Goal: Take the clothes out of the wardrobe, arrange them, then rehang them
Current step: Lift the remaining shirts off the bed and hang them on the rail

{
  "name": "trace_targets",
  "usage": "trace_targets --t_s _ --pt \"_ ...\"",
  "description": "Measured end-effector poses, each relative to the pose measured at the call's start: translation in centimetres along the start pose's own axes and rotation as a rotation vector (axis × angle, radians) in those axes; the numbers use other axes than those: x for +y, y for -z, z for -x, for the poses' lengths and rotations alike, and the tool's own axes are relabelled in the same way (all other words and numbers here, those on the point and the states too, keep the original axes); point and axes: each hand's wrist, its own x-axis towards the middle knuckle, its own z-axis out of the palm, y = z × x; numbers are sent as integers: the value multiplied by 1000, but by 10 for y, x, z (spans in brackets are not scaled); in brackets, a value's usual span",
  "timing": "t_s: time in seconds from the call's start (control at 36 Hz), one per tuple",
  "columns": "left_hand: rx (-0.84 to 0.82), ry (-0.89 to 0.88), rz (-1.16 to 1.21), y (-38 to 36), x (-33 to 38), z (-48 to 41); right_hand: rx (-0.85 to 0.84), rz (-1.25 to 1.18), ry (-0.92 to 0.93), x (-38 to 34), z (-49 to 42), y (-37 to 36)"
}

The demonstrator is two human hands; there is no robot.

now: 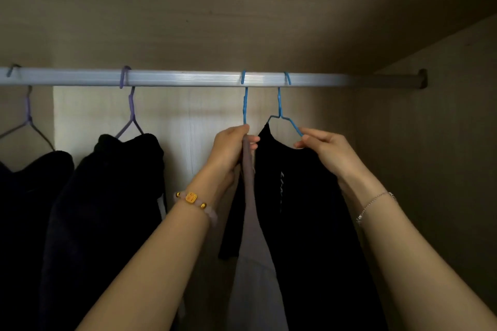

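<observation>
- A silver rail [188, 78] runs across the top of the wardrobe [430, 142], and four hangers hook over it.
- The left blue hanger [245, 105] hangs right of the rail's middle. A pale garment [252, 263] falls from it in a narrow, bunched strip.
- The left hand [231, 150] is curled round the top of the pale garment, right where the hanger's neck ends. The thumb and fingers close on the cloth.
- A beaded bracelet [192, 197] with a gold charm sits on the left wrist.
- The right blue hanger [279, 105] hangs just beside the first, still hooked on the rail. It carries a black garment [309, 223] with small white lettering down its front.
- The right hand [328, 153] pinches the sloping right shoulder of this hanger between thumb and fingertips, at the edge of the black garment's neckline.
- A thin silver chain [376, 204] circles the right wrist.
- The pale garment and the black garment hang side by side and touch, the pale one partly in front.
- Well to the left, a purple hanger [131, 107] holds a dark bulky garment [107, 196].
- At the far left edge, another hanger [27, 113] holds a second dark garment [29, 196], partly cut off by the frame.
</observation>
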Motion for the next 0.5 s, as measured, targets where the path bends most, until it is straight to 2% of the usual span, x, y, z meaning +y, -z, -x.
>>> trace_targets --t_s 0.17,0.28,0.5 --pt "-111 -27 -148 8 6 33 65 316 165 11 29 2" --pt "-117 -43 -233 5 8 54 97 336 205 16 45 -8" --pt "4 -29 -353 20 17 91 45 275 225 13 68 -18"
